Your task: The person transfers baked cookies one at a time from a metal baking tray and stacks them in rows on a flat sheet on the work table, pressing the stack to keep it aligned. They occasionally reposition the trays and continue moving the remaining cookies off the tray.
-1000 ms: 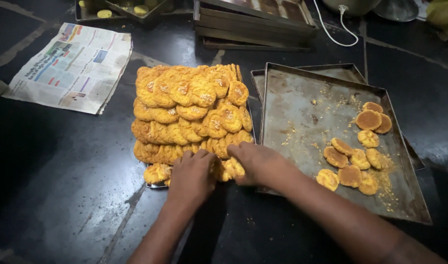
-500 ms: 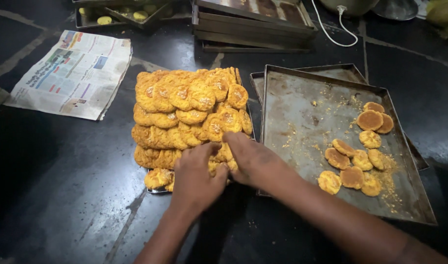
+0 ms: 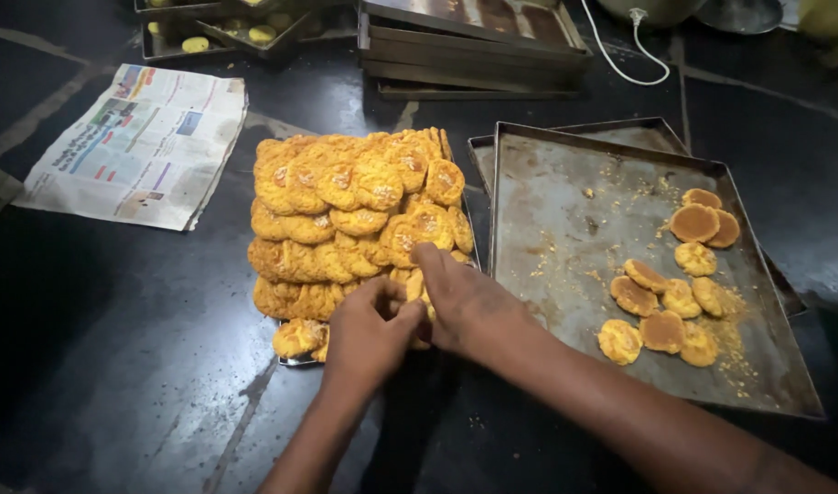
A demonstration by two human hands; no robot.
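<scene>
Left hand: my left hand (image 3: 369, 329) sits at the near edge of the cookie pile (image 3: 355, 215), fingers curled in and pressed against the cookies there. I cannot tell whether it actually grips one or only rests on them.

Right hand: my right hand (image 3: 465, 297) comes in from the right and lies just beside the left, touching it. Its fingers are bunched together and tucked into the near right corner of the pile, over a pale cookie edge; whether they are pinching it is hidden from me.

Cookie pile: golden, crumb-topped cookies stacked in leaning rows, several layers deep, in the middle of the scene. It covers the small tray (image 3: 295, 360) beneath it almost fully; only a sliver of metal shows at the near left corner.

Loose cookies: two or three lie at the near left corner of the pile (image 3: 298, 337), just left of my left hand.

Baking tray: a large worn metal tray (image 3: 565, 229) lies right of the pile, resting on another tray. About ten flat round biscuits (image 3: 680, 288) and scattered crumbs sit on its right side, well apart from my hands.

Newspaper: an open sheet (image 3: 140, 146) lies far left on the dark table (image 3: 90, 366).

Far edge: stacked trays (image 3: 474, 41) and a white cord (image 3: 620, 46).
</scene>
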